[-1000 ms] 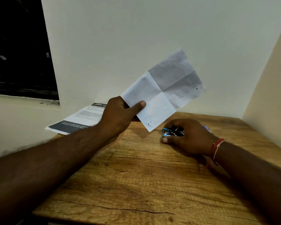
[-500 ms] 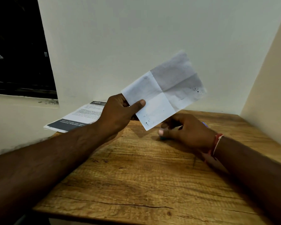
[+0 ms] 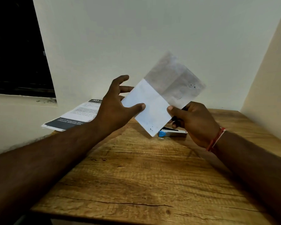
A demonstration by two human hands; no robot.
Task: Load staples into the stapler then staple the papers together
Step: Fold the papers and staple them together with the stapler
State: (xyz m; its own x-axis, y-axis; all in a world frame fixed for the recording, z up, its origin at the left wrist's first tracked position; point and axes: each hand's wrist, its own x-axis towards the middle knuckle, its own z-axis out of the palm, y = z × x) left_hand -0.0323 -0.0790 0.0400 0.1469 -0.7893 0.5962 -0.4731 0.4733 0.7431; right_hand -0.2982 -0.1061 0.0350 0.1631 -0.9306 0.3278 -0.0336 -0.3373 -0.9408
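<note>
A creased white paper (image 3: 159, 98) is up in the air above the wooden table (image 3: 136, 176). My right hand (image 3: 191, 120) pinches its right edge between thumb and fingers. My left hand (image 3: 117, 109) is at the paper's left edge with fingers spread; the thumb tip touches the sheet and the fingers reach behind it. A small stapler (image 3: 172, 133) with a blue tip and metal body lies on the table under the paper, next to my right hand and held by neither hand.
A printed sheet (image 3: 75, 116) with dark bands lies at the table's far left corner, partly over the edge. White walls close the back and right sides. A dark window (image 3: 15, 46) is at the upper left.
My right hand let go of the stapler, which now lies on the table, and rose to pinch the paper's right edge. My left hand loosened its grip and spread its fingers.
</note>
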